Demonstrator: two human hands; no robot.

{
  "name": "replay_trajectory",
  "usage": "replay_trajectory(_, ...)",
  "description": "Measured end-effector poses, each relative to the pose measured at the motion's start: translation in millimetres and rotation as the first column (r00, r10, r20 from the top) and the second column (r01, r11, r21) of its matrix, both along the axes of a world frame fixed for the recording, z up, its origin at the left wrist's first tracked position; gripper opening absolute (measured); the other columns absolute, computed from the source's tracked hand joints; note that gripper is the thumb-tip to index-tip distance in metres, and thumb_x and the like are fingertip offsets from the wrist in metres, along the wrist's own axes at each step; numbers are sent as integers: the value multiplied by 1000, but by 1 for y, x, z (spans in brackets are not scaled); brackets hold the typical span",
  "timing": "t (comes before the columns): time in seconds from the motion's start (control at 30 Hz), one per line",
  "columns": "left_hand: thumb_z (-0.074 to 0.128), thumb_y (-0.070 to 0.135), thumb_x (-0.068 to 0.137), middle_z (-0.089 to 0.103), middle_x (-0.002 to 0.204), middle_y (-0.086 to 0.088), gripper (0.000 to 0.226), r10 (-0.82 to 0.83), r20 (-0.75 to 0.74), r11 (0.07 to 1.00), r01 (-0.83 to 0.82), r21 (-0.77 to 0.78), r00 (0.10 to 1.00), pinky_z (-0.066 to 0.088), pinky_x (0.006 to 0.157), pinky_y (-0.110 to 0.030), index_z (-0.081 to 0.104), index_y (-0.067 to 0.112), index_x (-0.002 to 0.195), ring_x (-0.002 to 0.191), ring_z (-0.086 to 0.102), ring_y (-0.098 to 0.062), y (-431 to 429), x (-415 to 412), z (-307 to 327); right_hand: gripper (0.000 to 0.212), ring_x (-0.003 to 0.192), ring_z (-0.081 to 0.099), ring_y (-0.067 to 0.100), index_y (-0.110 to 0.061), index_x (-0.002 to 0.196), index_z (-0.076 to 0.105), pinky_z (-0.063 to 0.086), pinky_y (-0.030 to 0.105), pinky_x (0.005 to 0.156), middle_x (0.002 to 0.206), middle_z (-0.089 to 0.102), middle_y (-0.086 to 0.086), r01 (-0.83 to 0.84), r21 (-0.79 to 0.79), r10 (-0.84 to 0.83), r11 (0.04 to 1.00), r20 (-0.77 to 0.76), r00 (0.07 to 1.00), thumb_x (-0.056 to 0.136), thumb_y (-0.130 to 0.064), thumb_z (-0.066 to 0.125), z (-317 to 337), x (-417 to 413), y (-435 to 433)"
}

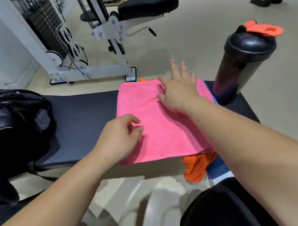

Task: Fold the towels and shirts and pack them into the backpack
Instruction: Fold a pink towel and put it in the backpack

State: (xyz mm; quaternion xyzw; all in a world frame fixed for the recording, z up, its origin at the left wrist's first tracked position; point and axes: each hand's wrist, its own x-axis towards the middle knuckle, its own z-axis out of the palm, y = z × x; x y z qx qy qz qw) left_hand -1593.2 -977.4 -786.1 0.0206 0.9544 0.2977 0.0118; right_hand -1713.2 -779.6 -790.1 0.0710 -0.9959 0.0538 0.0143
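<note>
While flat, towel [163, 133] under right hand [178, 93].

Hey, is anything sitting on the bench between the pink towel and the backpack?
Nothing visible. Only bare bench pad lies between the pink towel and the backpack to its left. The shaker bottle stands on the other side, right of the towel, out of that path.

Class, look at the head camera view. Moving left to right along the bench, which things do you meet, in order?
In order: black backpack → bare bench pad → pink towel → black shaker bottle. The orange garment lies under the towel and overlaps it, so it is left out.
</note>
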Motion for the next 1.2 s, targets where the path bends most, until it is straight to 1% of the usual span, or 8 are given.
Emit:
replay_trajectory(0.1,66,35,90,62,95,4,31,54,1,993,-53,-109,999,46,81,-34,62,28,120,94,57,-18,-31,4,-6,54,153,-4,38,-37,148,40,3,63,119,168,4,7,-120,-21,120,993,-13,993,97,-54,45,0,7,-32)
replay_trajectory(0.27,67,51,86,53,99,4,40,-38,123,974,64,-215,992,50,85,-36,60,31,121,96,58,-19,-49,23,-17,51,149,20,33,-45,148,40,19,55,116,163,28,-6,-302,-104,317,947,190,929,100,-62,34,-2,18,-89)
replay_trajectory(0.4,71,46,85,53,99,4,44,-83,62,984,92,-154,995,48,88,-37,59,31,125,98,58,-20,-51,32,-22,48,137,34,34,-48,143,47,30,51,108,153,41,-1,-222,-140,253,965,270,929,100,-62,33,-12,19,-119)
replay_trajectory(0.53,76,31,81,54,102,4,50,-103,41,982,108,-154,994,48,90,-38,58,31,128,100,57,-22,-48,38,-30,44,134,33,32,-43,143,49,30,51,107,148,41,0,-156,-117,179,981,233,956,102,-53,36,-22,19,-129)
replay_trajectory(0.77,77,12,81,66,78,10,26,35,98,994,-45,97,995,47,71,-20,76,31,99,68,59,-4,-54,32,-35,39,126,40,32,-20,134,54,35,48,98,141,49,2,-151,-89,165,985,184,969,106,-38,36,-23,20,-133)
replay_trajectory(0.97,76,1,81,59,62,5,26,132,193,933,-188,308,972,44,59,-24,77,25,89,54,51,-12,-77,27,-21,36,118,47,33,-13,123,58,39,44,88,134,53,3,-171,-314,167,934,-39,985,104,-40,41,-10,20,-153)
replay_trajectory(1.1,72,1,78,61,57,14,29,184,139,965,-206,164,973,44,56,-18,78,26,90,50,53,-4,-111,28,-3,44,128,43,32,-16,136,52,38,47,95,146,46,-2,-204,-347,225,915,23,974,104,-43,39,-7,18,-186)
replay_trajectory(1.2,68,4,77,66,72,9,30,176,51,976,-168,-136,983,48,68,-24,78,27,94,68,62,-8,-139,32,4,50,135,40,31,-19,145,46,35,50,103,154,38,-4,-241,-353,286,904,80,955,103,-47,39,-6,19,-217)
